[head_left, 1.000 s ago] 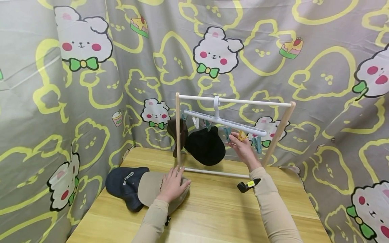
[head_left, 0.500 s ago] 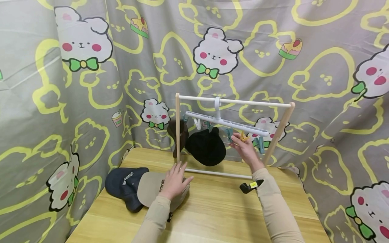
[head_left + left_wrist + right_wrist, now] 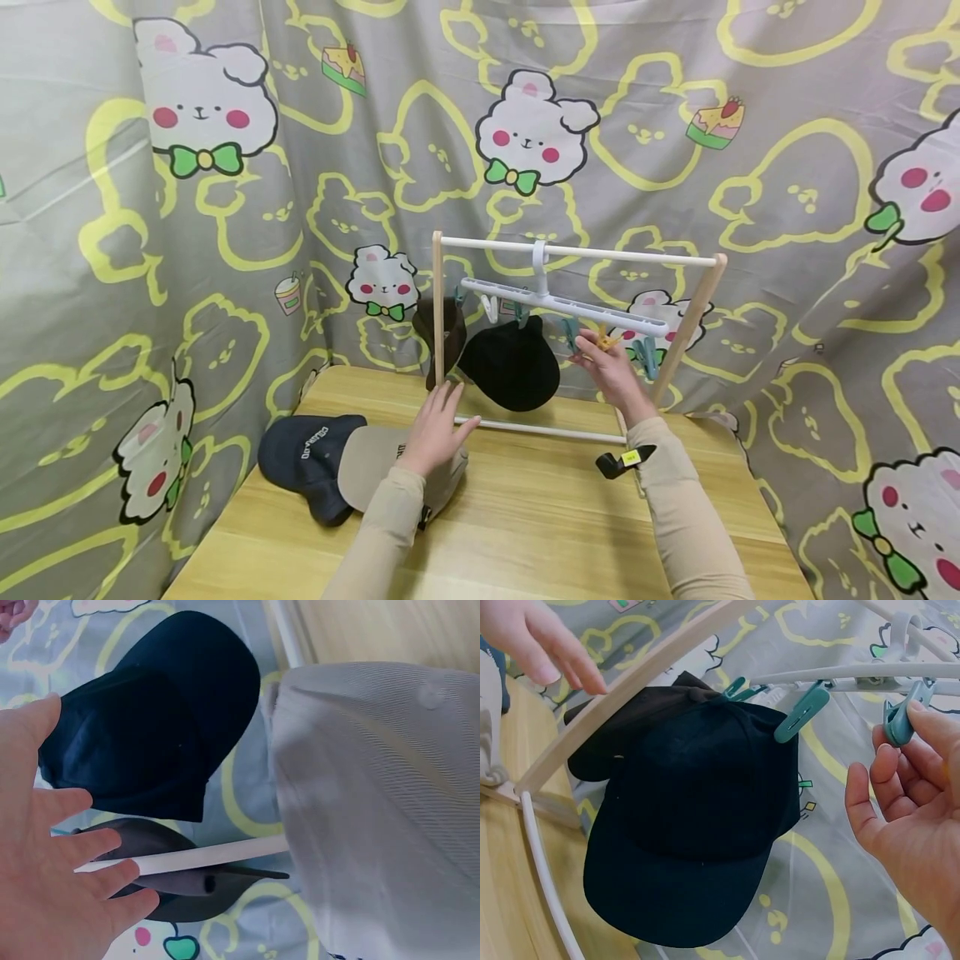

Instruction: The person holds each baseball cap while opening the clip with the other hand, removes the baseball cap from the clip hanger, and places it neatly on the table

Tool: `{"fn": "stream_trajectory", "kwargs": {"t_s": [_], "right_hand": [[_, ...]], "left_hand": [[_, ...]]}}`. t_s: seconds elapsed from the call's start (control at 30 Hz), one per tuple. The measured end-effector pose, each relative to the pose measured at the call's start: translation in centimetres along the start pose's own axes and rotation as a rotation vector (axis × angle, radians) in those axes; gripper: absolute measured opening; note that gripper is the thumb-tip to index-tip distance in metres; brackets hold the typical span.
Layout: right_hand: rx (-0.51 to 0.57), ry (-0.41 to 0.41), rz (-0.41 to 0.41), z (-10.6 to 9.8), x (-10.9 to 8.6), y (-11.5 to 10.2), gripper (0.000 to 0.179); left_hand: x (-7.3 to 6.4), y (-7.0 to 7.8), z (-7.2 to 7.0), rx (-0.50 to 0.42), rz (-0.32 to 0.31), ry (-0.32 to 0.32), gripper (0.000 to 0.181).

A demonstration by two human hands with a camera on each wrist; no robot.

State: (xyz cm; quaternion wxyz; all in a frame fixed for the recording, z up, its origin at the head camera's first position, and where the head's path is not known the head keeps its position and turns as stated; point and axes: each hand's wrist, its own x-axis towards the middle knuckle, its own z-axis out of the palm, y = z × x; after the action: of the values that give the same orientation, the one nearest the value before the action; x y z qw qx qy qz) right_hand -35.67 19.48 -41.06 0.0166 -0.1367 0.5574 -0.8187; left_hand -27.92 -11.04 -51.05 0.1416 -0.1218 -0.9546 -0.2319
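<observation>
My right hand [image 3: 617, 373] pinches a teal clothespin [image 3: 901, 720] between thumb and fingers, on the pale hanger [image 3: 562, 305]. A yellow clothespin [image 3: 606, 338] shows right behind that hand. Beside it, to the left, a black cap [image 3: 510, 367] hangs from teal clothespins, brim down. Further left hangs a brown cap [image 3: 441, 333], partly behind the rack's post. My left hand [image 3: 435, 429] has its fingers extended over the beige cap [image 3: 367, 467], close to the foot of that post. In the left wrist view nothing is in its palm.
A wooden rack [image 3: 690, 329] with white rods [image 3: 630, 255] carries the hanger. A navy cap [image 3: 300, 458] lies at the table's left, touching the beige one. A white clothespin [image 3: 489, 308] and another teal clothespin [image 3: 647, 358] hang too. Patterned curtains surround the wooden table [image 3: 525, 517].
My left hand has moved up and slightly right, from the beige cap toward the rack's post. My right hand and the hanger have shifted a little to the right.
</observation>
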Motion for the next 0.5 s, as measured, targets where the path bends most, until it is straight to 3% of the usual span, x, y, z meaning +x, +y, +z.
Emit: {"fn": "stream_trajectory", "kwargs": {"t_s": [0.27, 0.5], "right_hand": [[0.008, -0.038, -0.002, -0.4, -0.3, -0.5, 0.036], [-0.009, -0.040, -0.016, -0.8, -0.4, -0.6, 0.026]], "left_hand": [[0.8, 0.4, -0.2, -0.020, -0.012, -0.001, 0.074], [1.6, 0.6, 0.0, -0.046, -0.042, -0.025, 0.075]]}}
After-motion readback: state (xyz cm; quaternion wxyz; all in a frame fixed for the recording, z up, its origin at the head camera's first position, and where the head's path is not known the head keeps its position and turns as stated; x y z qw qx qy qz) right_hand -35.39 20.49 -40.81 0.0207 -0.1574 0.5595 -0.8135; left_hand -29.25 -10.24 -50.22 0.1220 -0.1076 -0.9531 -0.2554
